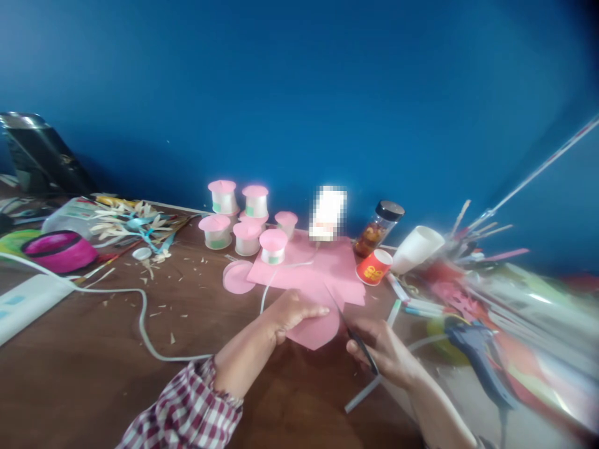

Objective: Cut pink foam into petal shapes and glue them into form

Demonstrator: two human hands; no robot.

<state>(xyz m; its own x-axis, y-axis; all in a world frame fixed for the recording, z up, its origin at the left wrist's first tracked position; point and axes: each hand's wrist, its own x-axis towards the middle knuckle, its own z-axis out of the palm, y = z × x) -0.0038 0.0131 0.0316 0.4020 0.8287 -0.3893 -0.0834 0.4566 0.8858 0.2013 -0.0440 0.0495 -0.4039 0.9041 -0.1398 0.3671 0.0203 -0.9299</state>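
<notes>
A piece of pink paper (316, 329) with a curved right edge is pinched between the thumb and fingers of my left hand (290, 315). Dark-handled scissors (359, 344) are in the grip of my right hand (386, 354); their blades reach along the paper's right edge. Behind my hands lie larger pink paper sheets (334, 259). Round pink paper discs (238, 278) rest to their left. Several small white cups (216, 237) with pink paper tops stand near the wall, some stacked.
A red paper cup (373, 269), a lidded jar (379, 228) and a white cup (416, 251) stand at the right. Nearer lies a glue gun (477, 355). On the left are a white cable (143, 318), a power strip (35, 305) and a magenta roll (60, 251).
</notes>
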